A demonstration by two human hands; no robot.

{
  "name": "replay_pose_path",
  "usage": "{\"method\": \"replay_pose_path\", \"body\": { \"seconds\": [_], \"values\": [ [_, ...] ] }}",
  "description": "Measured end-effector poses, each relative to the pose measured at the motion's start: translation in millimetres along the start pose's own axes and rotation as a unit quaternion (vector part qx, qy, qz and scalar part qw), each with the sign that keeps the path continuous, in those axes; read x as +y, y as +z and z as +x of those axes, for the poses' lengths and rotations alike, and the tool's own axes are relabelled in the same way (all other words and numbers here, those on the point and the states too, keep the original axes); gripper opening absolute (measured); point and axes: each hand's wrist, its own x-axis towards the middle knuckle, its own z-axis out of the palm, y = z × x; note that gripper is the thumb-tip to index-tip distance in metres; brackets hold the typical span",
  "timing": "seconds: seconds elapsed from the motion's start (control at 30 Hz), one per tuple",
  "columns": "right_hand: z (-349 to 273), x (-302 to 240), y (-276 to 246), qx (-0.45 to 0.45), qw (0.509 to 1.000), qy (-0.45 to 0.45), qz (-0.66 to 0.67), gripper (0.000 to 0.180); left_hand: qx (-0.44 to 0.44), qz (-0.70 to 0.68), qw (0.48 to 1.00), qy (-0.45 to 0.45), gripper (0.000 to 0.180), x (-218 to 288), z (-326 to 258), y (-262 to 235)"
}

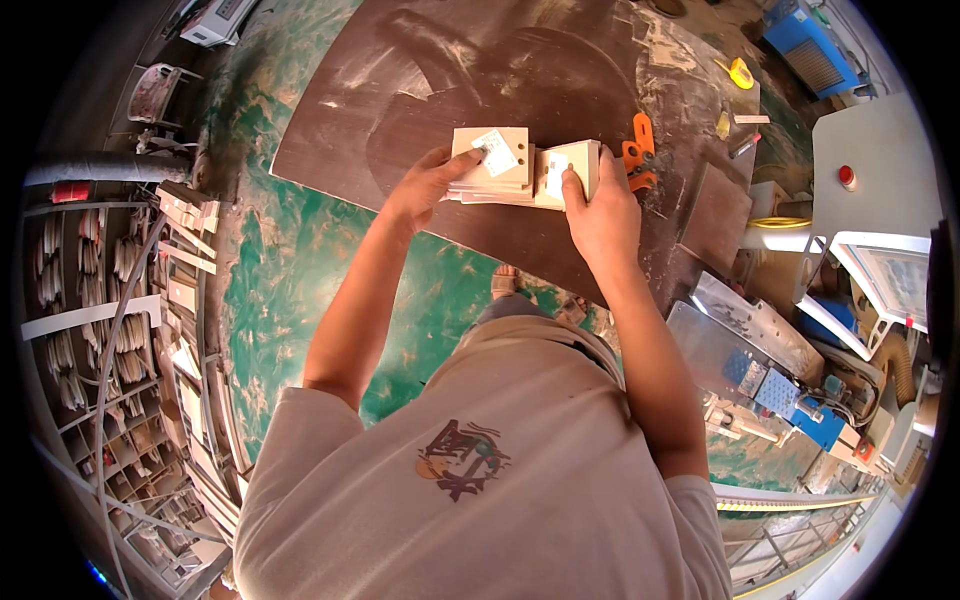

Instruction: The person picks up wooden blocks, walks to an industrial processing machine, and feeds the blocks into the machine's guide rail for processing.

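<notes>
My left hand grips the left end of a stack of small tan wooden boards, its thumb on a white paper label on the top board. Dark round holes show near that board's right edge. My right hand is closed round a second stack of boards, thumb on top beside another white label. The two stacks meet or nearly meet side by side over the dark brown tabletop. Just right of my right hand lies an orange-handled tool; its working end is partly hidden.
A yellow tape measure lies at the table's far right. Machinery with a grey panel and red button stands on the right. On the left, a rack holds many thin boards. Sawdust streaks the green floor.
</notes>
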Motion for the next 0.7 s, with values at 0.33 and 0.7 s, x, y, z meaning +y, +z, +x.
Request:
{"method": "replay_pose_path", "body": {
  "seconds": [0.33,0.7],
  "values": [
    [3,-11,7,-0.086,0.984,0.094,0.123,0.055,0.028,-0.05,0.998,0.019,0.086,-4,-4,-2],
    [8,-17,39,-0.189,0.858,0.237,0.415,0.041,0.005,-0.173,0.985,0.018,0.053,-23,-10,-76]
  ]
}}
